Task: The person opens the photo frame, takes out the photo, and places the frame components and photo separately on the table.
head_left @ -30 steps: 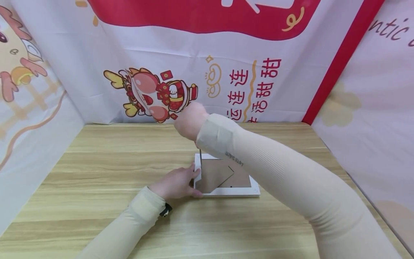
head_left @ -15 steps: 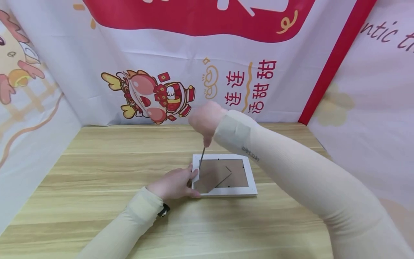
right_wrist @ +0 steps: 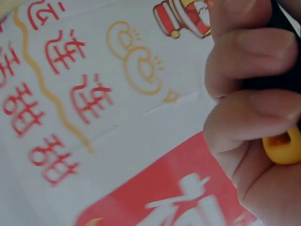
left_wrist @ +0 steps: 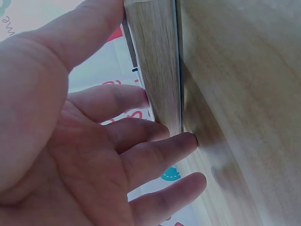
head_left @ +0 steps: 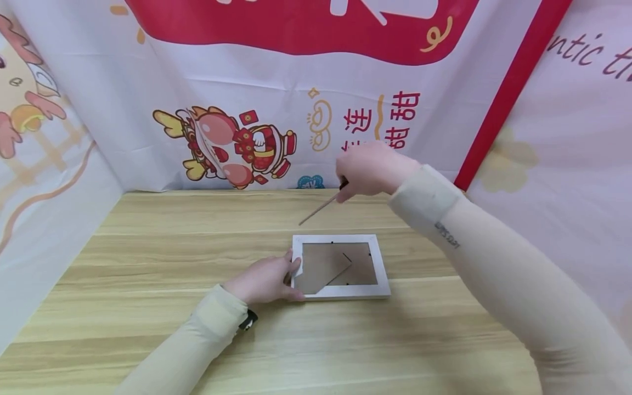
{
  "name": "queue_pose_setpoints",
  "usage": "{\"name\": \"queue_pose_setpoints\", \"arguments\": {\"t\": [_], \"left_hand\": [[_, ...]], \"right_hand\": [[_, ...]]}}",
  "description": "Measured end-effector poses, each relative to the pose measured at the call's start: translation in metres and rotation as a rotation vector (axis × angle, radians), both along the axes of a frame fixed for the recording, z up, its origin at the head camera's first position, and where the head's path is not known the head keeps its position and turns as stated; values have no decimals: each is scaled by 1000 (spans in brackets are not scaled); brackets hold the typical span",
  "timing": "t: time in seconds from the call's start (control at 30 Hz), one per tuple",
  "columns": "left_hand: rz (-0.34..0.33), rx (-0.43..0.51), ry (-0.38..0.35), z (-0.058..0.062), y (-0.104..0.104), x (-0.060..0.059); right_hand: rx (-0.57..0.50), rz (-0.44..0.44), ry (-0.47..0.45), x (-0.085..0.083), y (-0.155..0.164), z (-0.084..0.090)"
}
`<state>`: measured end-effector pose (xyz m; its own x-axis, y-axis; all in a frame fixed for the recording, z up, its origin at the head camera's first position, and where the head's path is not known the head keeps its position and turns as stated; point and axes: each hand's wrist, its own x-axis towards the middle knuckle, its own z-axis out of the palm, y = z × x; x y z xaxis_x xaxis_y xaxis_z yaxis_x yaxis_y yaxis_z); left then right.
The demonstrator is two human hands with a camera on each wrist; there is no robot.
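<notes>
Picture frame (head_left: 340, 267) face-down on counter (head_left: 148, 247), steadied at its near-left corner by left grip (head_left: 264, 280), fingers loosely laid. Screwdriver (head_left: 320, 208) clenched in right grip (head_left: 370, 170), now lifted clear above frame; backing tab apparently finished with.

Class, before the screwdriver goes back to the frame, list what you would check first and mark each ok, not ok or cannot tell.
1. Picture frame lies flat, back up, on the table: ok.
2. Left hand steadies the frame's left edge: ok.
3. Right hand grips the screwdriver: ok.
4. Screwdriver tip on the frame: not ok, it hangs above the table behind the frame.
5. Backing-board tabs all released: cannot tell.
</notes>
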<state>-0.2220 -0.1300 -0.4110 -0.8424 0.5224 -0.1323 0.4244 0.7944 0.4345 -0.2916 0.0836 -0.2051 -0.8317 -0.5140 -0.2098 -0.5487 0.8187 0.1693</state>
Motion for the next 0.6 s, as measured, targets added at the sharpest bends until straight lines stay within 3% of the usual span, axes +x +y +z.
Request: {"name": "queue_pose_setpoints", "arguments": {"t": [0.37, 0.6], "left_hand": [[12, -3, -7, -2, -1, -1], [1, -8, 3, -2, 0, -1]], "right_hand": [[-417, -71, -52, -7, 69, -50], [-561, -75, -47, 2, 109, -81]]}}
